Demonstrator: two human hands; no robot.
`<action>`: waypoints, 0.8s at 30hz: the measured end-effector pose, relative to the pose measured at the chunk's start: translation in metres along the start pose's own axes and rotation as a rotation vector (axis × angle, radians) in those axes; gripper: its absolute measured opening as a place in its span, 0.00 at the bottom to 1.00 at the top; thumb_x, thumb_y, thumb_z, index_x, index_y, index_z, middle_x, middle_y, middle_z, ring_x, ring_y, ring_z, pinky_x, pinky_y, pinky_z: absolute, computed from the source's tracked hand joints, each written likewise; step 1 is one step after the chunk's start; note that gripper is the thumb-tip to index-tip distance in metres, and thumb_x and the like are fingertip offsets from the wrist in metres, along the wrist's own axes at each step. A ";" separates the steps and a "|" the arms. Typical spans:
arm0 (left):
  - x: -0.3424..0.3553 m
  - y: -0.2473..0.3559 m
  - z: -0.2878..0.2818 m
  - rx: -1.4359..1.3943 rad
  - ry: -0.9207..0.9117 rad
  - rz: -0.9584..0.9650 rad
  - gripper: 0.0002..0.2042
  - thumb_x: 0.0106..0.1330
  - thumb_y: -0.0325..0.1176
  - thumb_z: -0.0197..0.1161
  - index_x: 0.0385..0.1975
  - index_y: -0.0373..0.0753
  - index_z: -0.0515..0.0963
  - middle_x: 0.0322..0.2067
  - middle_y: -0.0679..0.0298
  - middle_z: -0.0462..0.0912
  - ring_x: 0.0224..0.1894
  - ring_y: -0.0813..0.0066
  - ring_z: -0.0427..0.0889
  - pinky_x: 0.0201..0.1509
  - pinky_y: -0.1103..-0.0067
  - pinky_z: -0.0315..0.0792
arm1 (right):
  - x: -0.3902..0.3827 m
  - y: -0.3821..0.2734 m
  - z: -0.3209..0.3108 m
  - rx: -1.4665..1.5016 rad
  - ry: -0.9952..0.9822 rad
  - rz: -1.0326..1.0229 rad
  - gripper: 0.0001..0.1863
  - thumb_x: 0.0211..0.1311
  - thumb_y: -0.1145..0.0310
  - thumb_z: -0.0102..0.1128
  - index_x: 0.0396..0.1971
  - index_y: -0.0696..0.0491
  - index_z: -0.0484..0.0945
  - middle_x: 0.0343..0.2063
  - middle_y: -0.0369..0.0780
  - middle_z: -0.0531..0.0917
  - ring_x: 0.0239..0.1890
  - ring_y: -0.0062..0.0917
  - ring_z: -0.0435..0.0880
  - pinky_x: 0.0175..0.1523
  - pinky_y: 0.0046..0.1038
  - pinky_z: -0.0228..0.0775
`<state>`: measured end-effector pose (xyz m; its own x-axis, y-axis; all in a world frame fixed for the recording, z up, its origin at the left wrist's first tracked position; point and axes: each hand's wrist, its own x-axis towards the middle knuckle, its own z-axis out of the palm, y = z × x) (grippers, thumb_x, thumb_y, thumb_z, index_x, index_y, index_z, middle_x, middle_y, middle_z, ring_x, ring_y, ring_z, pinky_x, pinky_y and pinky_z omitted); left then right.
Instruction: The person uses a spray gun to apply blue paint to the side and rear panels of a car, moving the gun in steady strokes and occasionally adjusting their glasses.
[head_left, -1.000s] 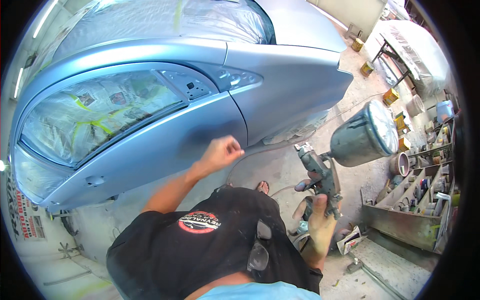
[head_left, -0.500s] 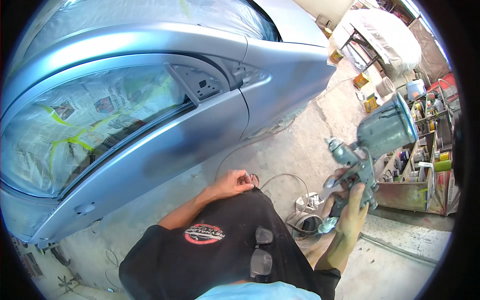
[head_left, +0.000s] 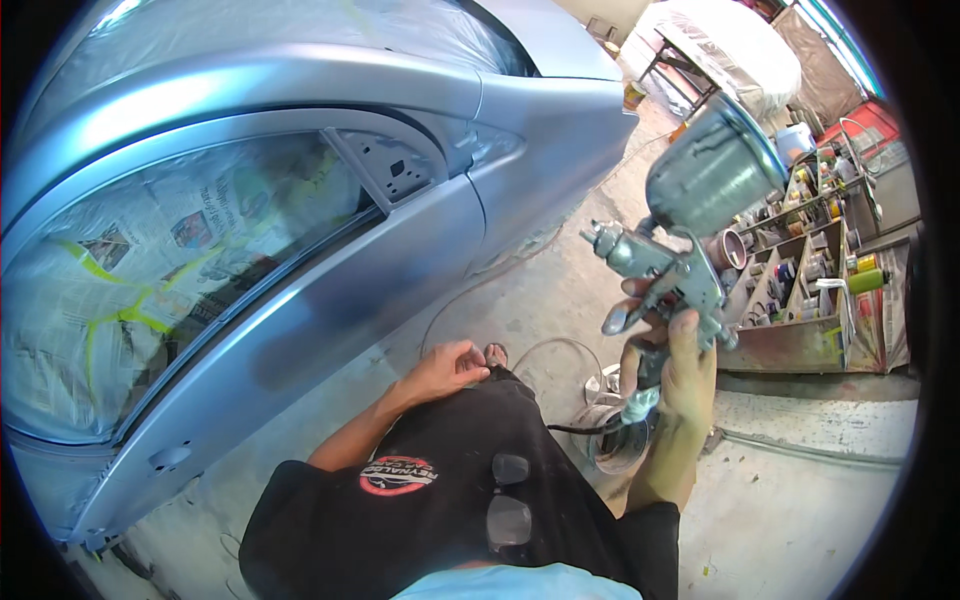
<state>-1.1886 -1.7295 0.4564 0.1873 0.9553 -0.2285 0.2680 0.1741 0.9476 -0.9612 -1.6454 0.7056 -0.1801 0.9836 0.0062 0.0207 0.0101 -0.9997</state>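
Observation:
In my right hand (head_left: 672,375) is a paint spray gun (head_left: 660,268), gripped by its handle, with a large metal cup (head_left: 708,170) on top. Its nozzle points left toward the car and stands apart from the paintwork. A dark hose (head_left: 580,430) runs from the bottom of the handle. My left hand (head_left: 445,370) is closed at the front of my black shirt (head_left: 420,540), fingers curled in; what they hold, if anything, is hidden. Along the left stands the silver-blue car body (head_left: 385,275), with darker patches on its door. Plastic and newspaper (head_left: 190,250) cover its window.
A thin hose (head_left: 432,325) lies on the concrete floor beside the car. An open can (head_left: 615,445) stands below the gun. At right is a wooden rack (head_left: 800,330) of cans and bottles. A plastic-covered object (head_left: 735,50) and a dark stand (head_left: 680,68) are farther back.
My right hand has brought the spray gun up and to the left, closer to the car. The whole view has shifted slightly. My left hand stays closed at the shirt.

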 end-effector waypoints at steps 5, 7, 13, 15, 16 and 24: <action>-0.007 -0.003 -0.009 -0.011 0.012 0.031 0.11 0.62 0.37 0.69 0.37 0.36 0.80 0.27 0.66 0.82 0.28 0.80 0.77 0.32 0.78 0.71 | 0.026 0.006 -0.018 -0.177 0.130 0.102 0.28 0.72 0.46 0.49 0.49 0.59 0.74 0.32 0.43 0.83 0.10 0.21 0.72 0.14 0.20 0.58; -0.013 -0.008 -0.013 -0.014 0.010 0.036 0.12 0.61 0.37 0.69 0.37 0.37 0.80 0.27 0.67 0.82 0.28 0.80 0.77 0.32 0.79 0.71 | 0.027 0.009 -0.021 -0.200 0.178 0.069 0.27 0.72 0.47 0.48 0.49 0.60 0.74 0.33 0.44 0.84 0.10 0.21 0.73 0.14 0.20 0.59; -0.037 -0.027 -0.026 0.041 -0.016 -0.027 0.12 0.61 0.39 0.69 0.37 0.37 0.80 0.26 0.67 0.81 0.27 0.80 0.77 0.32 0.79 0.72 | 0.002 0.012 -0.007 -0.175 0.194 -0.009 0.31 0.73 0.47 0.47 0.55 0.63 0.71 0.42 0.49 0.83 0.17 0.23 0.79 0.14 0.20 0.63; -0.040 -0.034 -0.026 0.054 -0.070 -0.057 0.13 0.61 0.38 0.69 0.37 0.36 0.80 0.26 0.67 0.81 0.27 0.80 0.78 0.33 0.79 0.72 | -0.003 0.010 0.008 -0.114 0.174 -0.077 0.32 0.72 0.46 0.48 0.55 0.64 0.71 0.44 0.49 0.82 0.22 0.24 0.81 0.14 0.20 0.65; -0.040 -0.034 -0.027 0.058 -0.078 -0.054 0.13 0.61 0.38 0.69 0.37 0.36 0.80 0.26 0.67 0.81 0.27 0.80 0.78 0.33 0.79 0.72 | -0.005 0.009 0.013 -0.051 0.145 -0.143 0.34 0.71 0.45 0.49 0.55 0.65 0.70 0.47 0.50 0.80 0.28 0.26 0.83 0.14 0.20 0.66; -0.040 -0.021 -0.029 0.027 -0.105 0.000 0.13 0.61 0.38 0.69 0.38 0.36 0.79 0.27 0.66 0.82 0.28 0.80 0.78 0.33 0.79 0.72 | -0.004 0.013 0.023 0.113 0.010 -0.129 0.37 0.69 0.42 0.50 0.54 0.66 0.69 0.48 0.51 0.78 0.37 0.31 0.82 0.15 0.21 0.70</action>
<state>-1.2289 -1.7640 0.4520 0.2848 0.9249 -0.2520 0.2932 0.1662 0.9415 -0.9827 -1.6533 0.6924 -0.1646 0.9772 0.1341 -0.1126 0.1164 -0.9868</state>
